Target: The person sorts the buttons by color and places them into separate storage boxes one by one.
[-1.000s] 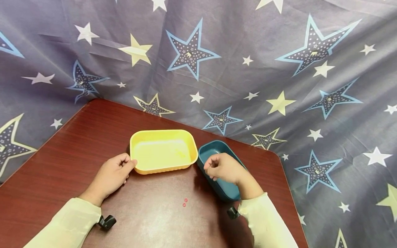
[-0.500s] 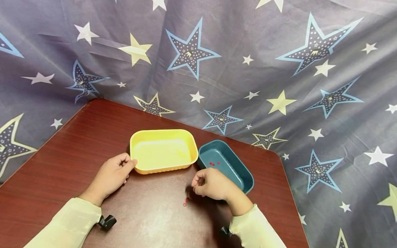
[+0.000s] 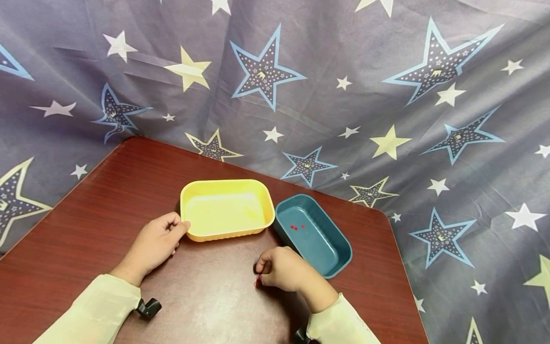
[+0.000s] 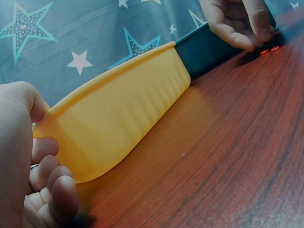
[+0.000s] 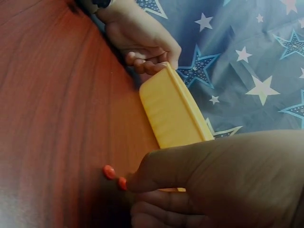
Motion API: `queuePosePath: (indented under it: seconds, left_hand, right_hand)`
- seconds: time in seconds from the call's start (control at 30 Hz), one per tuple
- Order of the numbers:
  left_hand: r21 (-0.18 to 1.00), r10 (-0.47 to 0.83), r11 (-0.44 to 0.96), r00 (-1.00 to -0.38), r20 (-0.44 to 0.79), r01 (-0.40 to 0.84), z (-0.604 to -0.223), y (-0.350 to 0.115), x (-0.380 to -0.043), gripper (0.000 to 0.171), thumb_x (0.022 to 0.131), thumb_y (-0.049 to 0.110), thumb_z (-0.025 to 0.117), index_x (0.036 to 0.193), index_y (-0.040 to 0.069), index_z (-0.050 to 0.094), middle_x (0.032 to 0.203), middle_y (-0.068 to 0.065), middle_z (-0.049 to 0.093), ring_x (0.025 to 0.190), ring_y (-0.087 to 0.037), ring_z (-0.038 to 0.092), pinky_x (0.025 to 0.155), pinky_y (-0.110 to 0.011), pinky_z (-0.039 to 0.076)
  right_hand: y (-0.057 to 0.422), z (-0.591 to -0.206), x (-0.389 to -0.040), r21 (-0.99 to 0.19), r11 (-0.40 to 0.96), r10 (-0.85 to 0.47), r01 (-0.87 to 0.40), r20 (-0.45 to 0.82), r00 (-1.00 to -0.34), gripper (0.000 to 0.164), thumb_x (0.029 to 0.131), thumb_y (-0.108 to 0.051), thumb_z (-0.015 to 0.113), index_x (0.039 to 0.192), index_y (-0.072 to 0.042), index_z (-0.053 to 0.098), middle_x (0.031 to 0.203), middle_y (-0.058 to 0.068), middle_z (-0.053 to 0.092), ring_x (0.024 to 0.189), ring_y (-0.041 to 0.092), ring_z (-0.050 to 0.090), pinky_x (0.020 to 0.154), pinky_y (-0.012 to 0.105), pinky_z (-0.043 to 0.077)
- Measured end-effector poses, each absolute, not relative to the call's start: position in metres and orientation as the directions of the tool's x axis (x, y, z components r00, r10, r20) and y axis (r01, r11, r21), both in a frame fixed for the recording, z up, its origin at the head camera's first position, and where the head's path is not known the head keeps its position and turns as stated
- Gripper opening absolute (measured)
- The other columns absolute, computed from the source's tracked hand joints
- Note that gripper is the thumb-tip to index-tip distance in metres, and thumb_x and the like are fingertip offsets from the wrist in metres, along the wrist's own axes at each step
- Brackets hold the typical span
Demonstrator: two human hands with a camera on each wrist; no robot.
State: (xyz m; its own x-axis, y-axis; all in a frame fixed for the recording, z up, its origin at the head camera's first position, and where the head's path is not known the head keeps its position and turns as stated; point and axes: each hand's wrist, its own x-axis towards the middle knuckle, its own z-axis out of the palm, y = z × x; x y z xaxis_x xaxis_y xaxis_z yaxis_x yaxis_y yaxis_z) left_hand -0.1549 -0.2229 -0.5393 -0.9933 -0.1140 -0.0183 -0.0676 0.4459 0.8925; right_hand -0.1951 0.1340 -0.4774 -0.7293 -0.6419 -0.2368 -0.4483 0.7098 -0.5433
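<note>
My left hand point(image 3: 153, 244) pinches the near left corner of a yellow rectangular plastic container point(image 3: 227, 234), thumb on the rim and fingers outside. Bent over the table, my right hand point(image 3: 281, 270) has its thumb and fingertips beside two small red round pieces point(image 5: 109, 171). Both pieces lie on the wood; in the right wrist view the thumb tip is at the nearer one, and whether it touches cannot be told. Behind that hand stands a dark teal container point(image 3: 337, 260), with several small red pieces point(image 3: 293, 228) on its floor. The yellow container's floor shows no red pieces.
The reddish-brown wooden table point(image 3: 206, 306) carries both containers, which stand side by side near its back edge. A grey curtain point(image 3: 326, 57) with stars hangs right behind the table. Black wrist devices point(image 3: 148, 308) stick out from the sleeves.
My right hand has come from above the teal container down and left to the red pieces on the table, uncovering the red pieces in that container. The left hand has stayed put.
</note>
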Motion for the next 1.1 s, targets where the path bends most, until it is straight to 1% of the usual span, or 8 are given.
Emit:
queuePosePath:
  seconds: [0.13,0.37,0.6,0.77,0.97,1.1]
  left_hand:
    - [0.893,-0.113,0.446,-0.993,-0.018,-0.067,-0.539,-0.223,-0.154,0.045,0.114,0.053,0.063,0.093,0.015,0.056,0.064,-0.003,0.061,0.056,-0.021,0.059,0.053,-0.033,0.048]
    - [0.895,-0.117,0.441,-0.993,-0.021,-0.071,-0.539,-0.222,-0.154,0.047,0.113,0.056,0.063,0.093,0.015,0.056,0.065,-0.003,0.061,0.057,-0.021,0.060,0.053,-0.033,0.048]
    - [0.895,-0.118,0.440,-0.993,-0.020,-0.070,-0.538,-0.222,-0.154,0.044,0.114,0.053,0.064,0.093,0.015,0.056,0.065,-0.004,0.060,0.056,-0.021,0.060,0.053,-0.034,0.048]
    - [0.894,-0.116,0.444,-0.993,-0.015,-0.065,-0.537,-0.222,-0.154,0.043,0.114,0.051,0.064,0.093,0.015,0.056,0.065,-0.004,0.060,0.056,-0.021,0.060,0.053,-0.033,0.048]
    - [0.891,-0.115,0.450,-0.993,-0.015,-0.065,-0.537,-0.222,-0.154,0.044,0.114,0.052,0.064,0.092,0.014,0.056,0.064,-0.004,0.060,0.056,-0.021,0.060,0.053,-0.033,0.048]
    - [0.889,-0.115,0.453,-0.993,-0.017,-0.068,-0.536,-0.222,-0.155,0.044,0.114,0.052,0.063,0.093,0.014,0.056,0.064,-0.003,0.061,0.057,-0.021,0.060,0.054,-0.033,0.047]
  right_hand:
    - [0.132,-0.482,-0.192,-0.519,0.709,-0.650,-0.479,-0.215,-0.729,0.018,0.081,-0.006,0.091,0.090,-0.017,0.079,0.070,-0.019,0.066,0.068,-0.008,0.057,0.069,0.017,0.050]
    - [0.130,-0.486,-0.190,-0.498,0.692,-0.668,-0.522,-0.169,-0.724,0.020,0.079,-0.005,0.092,0.085,-0.016,0.077,0.068,-0.017,0.062,0.067,-0.006,0.053,0.068,0.017,0.048]
    - [0.125,-0.486,-0.191,-0.448,0.760,-0.610,-0.471,-0.242,-0.754,0.026,0.078,-0.016,0.097,0.079,-0.024,0.072,0.065,-0.020,0.059,0.066,-0.004,0.054,0.067,0.018,0.048]
    - [0.122,-0.488,-0.191,-0.403,0.787,-0.588,-0.467,-0.263,-0.765,0.030,0.077,-0.020,0.098,0.076,-0.027,0.068,0.063,-0.019,0.057,0.066,-0.001,0.054,0.066,0.019,0.047]
    - [0.123,-0.491,-0.188,-0.399,0.769,-0.607,-0.499,-0.215,-0.765,0.031,0.076,-0.016,0.095,0.075,-0.027,0.066,0.065,-0.020,0.056,0.067,-0.001,0.053,0.066,0.018,0.046]
    - [0.126,-0.492,-0.186,-0.420,0.739,-0.633,-0.527,-0.165,-0.756,0.027,0.077,-0.011,0.092,0.081,-0.024,0.069,0.069,-0.020,0.058,0.069,-0.004,0.053,0.068,0.016,0.047]
